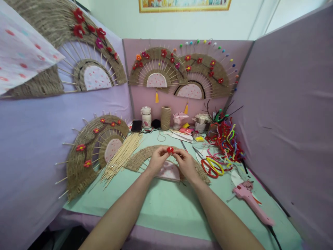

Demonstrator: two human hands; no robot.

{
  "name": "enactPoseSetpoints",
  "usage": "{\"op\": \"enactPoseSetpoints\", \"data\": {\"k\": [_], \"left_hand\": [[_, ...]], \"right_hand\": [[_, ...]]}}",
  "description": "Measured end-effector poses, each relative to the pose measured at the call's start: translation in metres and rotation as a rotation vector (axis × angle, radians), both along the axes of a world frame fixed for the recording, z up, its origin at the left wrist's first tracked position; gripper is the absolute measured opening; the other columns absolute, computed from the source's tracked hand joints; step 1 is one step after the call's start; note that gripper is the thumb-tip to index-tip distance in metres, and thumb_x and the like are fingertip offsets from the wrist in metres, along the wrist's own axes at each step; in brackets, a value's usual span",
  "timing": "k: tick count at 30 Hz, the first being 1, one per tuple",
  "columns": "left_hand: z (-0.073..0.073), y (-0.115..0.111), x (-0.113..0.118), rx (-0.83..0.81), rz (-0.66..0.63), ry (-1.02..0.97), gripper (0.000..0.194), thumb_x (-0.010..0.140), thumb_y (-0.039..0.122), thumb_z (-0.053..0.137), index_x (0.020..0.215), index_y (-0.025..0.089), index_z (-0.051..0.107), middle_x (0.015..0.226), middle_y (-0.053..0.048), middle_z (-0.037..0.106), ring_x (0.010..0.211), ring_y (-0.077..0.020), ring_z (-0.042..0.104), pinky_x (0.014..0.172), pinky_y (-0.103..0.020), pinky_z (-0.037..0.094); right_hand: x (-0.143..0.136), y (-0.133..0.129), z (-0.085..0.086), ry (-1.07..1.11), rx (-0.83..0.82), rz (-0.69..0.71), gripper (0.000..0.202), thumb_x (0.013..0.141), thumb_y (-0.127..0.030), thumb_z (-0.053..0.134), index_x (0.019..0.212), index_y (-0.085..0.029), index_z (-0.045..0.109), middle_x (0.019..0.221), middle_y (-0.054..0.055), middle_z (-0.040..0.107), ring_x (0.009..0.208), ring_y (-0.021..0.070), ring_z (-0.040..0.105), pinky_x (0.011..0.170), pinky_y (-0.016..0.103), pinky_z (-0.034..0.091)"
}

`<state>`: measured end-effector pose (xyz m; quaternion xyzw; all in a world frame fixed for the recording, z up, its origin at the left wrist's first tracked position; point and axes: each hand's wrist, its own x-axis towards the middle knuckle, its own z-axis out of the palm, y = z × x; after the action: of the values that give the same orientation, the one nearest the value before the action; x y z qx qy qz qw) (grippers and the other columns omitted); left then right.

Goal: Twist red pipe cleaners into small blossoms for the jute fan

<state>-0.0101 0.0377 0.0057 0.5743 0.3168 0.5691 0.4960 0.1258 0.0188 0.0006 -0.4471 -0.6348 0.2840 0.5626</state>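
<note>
Both hands meet over a fan wrapped in brown twine [142, 155] that lies on the green table cover. Between them is a small red flower [170, 149]. My left hand [158, 159] pinches the flower's left side with thumb and index finger. On its other side, my right hand [185, 162] grips it with the fingertips. Below the hands shows the fan's white spotted half-round centre [169, 171]. My hands hide part of the fan's ribs and twine band.
Bamboo sticks [122, 156] lie left of the fan. Scissors with red and yellow handles [212, 167] are at its right, near tangled pipe cleaners [227, 139]. A pink glue gun [253, 203] rests at the right edge. Behind stands a twine spool [165, 118].
</note>
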Motion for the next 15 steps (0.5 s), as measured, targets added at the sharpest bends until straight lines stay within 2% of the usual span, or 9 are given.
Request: {"op": "enactPoseSetpoints", "data": {"k": [4,11,15], "left_hand": [[-0.0017,0.0006,0.0009,0.005,0.041,0.027,0.014,0.067,0.025,0.067,0.074,0.014,0.062,0.079,-0.004,0.064,0.078,-0.0152,0.059,0.076,-0.028,0.045],[-0.0023,0.0002,0.0015,0.038,0.155,0.119,0.007,0.066,0.02,0.063,0.069,0.014,0.062,0.074,-0.004,0.065,0.073,-0.0151,0.06,0.071,-0.027,0.046],[-0.0041,0.0004,0.0019,0.031,0.185,0.121,0.011,0.067,0.024,0.064,0.072,0.013,0.062,0.074,-0.004,0.065,0.073,-0.0154,0.061,0.071,-0.028,0.047]], "right_hand": [[0.0001,0.0005,-0.0012,-0.035,0.002,-0.04,0.017,0.08,-0.03,0.054,0.081,-0.018,0.066,0.082,0.005,0.067,0.078,0.0185,0.06,0.07,0.029,0.046],[-0.0027,0.001,-0.0037,0.0,-0.001,-0.046,0.02,0.079,-0.031,0.054,0.081,-0.017,0.068,0.08,0.006,0.068,0.073,0.0181,0.06,0.067,0.029,0.047],[-0.0025,0.0007,-0.0018,-0.003,-0.047,0.006,0.022,0.078,-0.03,0.054,0.086,-0.018,0.069,0.081,0.006,0.067,0.069,0.0164,0.057,0.061,0.027,0.045]]}}
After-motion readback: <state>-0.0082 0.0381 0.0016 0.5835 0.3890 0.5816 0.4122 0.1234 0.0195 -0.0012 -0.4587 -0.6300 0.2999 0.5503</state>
